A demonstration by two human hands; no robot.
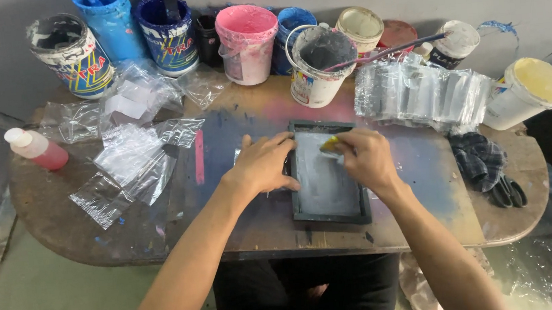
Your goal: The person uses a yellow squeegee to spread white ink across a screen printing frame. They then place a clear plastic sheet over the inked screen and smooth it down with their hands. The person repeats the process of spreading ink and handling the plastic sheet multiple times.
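A small dark-framed printing screen lies flat on the stained wooden table, its mesh smeared with grey-white ink. My left hand presses flat on the frame's left edge, fingers spread. My right hand rests over the screen's upper right part, closed around a small yellow tool whose tip touches the mesh.
Several paint buckets line the table's far edge: blue, pink, grey-filled, yellow. Clear plastic bags lie at the left and in a stack at the right. A red squeeze bottle and dark gloves sit near the ends.
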